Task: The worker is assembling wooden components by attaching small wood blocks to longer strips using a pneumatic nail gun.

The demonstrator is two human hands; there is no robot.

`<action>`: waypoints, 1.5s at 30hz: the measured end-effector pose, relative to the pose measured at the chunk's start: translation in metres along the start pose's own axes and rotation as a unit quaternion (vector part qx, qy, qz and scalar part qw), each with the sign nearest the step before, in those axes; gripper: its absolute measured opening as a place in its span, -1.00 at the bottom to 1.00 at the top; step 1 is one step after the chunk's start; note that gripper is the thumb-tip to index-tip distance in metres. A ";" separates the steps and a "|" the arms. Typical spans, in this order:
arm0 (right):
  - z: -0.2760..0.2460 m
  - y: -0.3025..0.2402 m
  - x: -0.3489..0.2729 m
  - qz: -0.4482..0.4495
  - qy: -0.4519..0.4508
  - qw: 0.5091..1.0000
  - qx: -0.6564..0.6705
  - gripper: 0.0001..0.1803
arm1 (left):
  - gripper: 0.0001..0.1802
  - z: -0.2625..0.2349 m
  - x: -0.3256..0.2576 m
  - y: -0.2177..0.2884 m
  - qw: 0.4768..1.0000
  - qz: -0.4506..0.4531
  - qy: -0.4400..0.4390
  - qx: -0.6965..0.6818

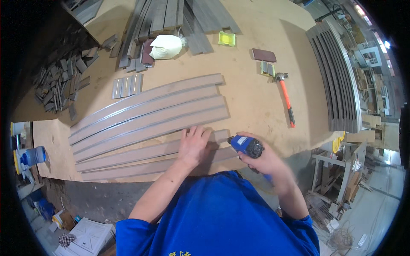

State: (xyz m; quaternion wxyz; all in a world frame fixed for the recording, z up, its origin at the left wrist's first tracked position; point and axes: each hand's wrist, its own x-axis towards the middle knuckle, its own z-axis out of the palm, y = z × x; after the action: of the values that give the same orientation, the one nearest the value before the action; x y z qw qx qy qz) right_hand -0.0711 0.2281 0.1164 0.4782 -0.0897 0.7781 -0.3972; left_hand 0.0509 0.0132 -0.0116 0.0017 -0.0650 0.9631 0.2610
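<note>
Several long grey-brown slats (pixel 158 109) with grooved edges lie side by side on the worktable (pixel 247 91). My left hand (pixel 193 145) rests across one of the nearer slats (pixel 136 154), fingers stretched over its upper edge. In my right hand (pixel 267 160) is a blue and black drill-shaped power tool (pixel 243 144), its nose directed left at the right ends of the nearer slats. The tool's grip is mostly hidden by my fingers, and its exact kind does not show.
A claw hammer (pixel 286 100) with an orange handle lies right, by a small box (pixel 267 68) and a dark red block (pixel 264 55). Farther off are a yellow tray (pixel 226 39), a white bag (pixel 166 47), stacked boards (pixel 162 17) and offcuts (pixel 64 77). Grooved panels (pixel 335 77) stand at the right edge.
</note>
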 end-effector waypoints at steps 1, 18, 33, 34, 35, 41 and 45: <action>0.001 -0.001 0.000 -0.004 0.003 1.000 -0.007 -0.30 | -0.32 0.000 0.000 -0.001 1.000 0.005 0.002 0.001; 0.000 -0.010 -0.005 0.001 -0.002 0.995 0.097 -0.24 | -0.34 0.005 -0.006 -0.007 1.000 0.009 0.012 -0.024; 0.035 -0.030 0.031 -0.007 -0.067 0.998 0.018 -0.29 | -0.43 -0.001 -0.013 -0.018 0.993 0.008 0.065 -0.096; 0.035 -0.030 0.032 -0.005 -0.070 0.997 0.023 -0.29 | -0.43 -0.001 -0.013 -0.018 0.995 0.002 0.051 -0.088; 0.036 -0.030 0.032 -0.004 -0.070 0.997 0.021 -0.29 | -0.43 -0.002 -0.013 -0.018 0.996 -0.003 0.038 -0.081; 0.045 -0.038 0.032 -0.012 -0.050 0.999 0.012 -0.27 | -0.47 -0.002 -0.013 -0.017 0.994 0.006 0.056 -0.096; 0.046 -0.039 0.032 -0.021 -0.043 0.999 -0.018 -0.28 | -0.47 -0.001 -0.013 -0.018 0.993 0.006 0.063 -0.097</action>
State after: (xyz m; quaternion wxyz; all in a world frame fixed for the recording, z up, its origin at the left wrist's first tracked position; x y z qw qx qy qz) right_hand -0.0596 0.1611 0.1119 0.5012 -0.1316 0.7619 -0.3885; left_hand 0.0665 -0.0013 -0.0196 -0.0671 -0.0759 0.9318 0.3486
